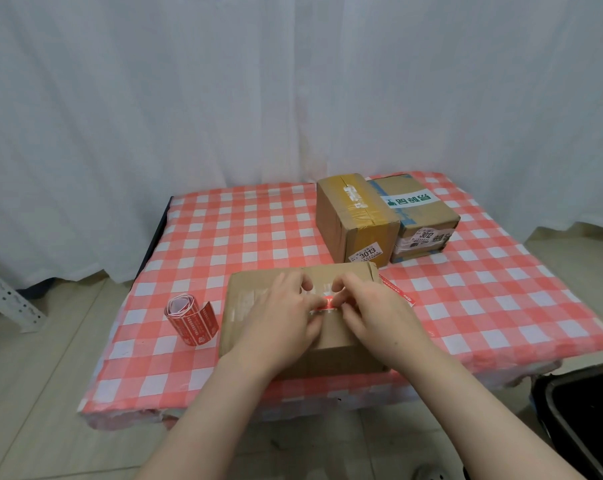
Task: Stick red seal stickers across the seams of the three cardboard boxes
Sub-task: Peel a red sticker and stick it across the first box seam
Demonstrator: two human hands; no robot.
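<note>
A flat cardboard box [338,344] lies at the near middle of the checked table. Both hands rest on its top. My left hand [279,313] and my right hand [376,310] pinch a red seal sticker [326,304] between their fingertips, right on the box's top. Most of the sticker is hidden under the fingers. A roll of red seal stickers [192,318] stands left of this box. Two more cardboard boxes stand side by side at the back right: one labelled 3013 [353,220] and one with a green-lettered white strip [419,216].
A red strip [398,292] lies on the red-and-white checked cloth [223,237] just right of the near box. White curtains hang behind the table. A dark bin [584,417] stands at the lower right, a white metal bracket [12,303] at the left.
</note>
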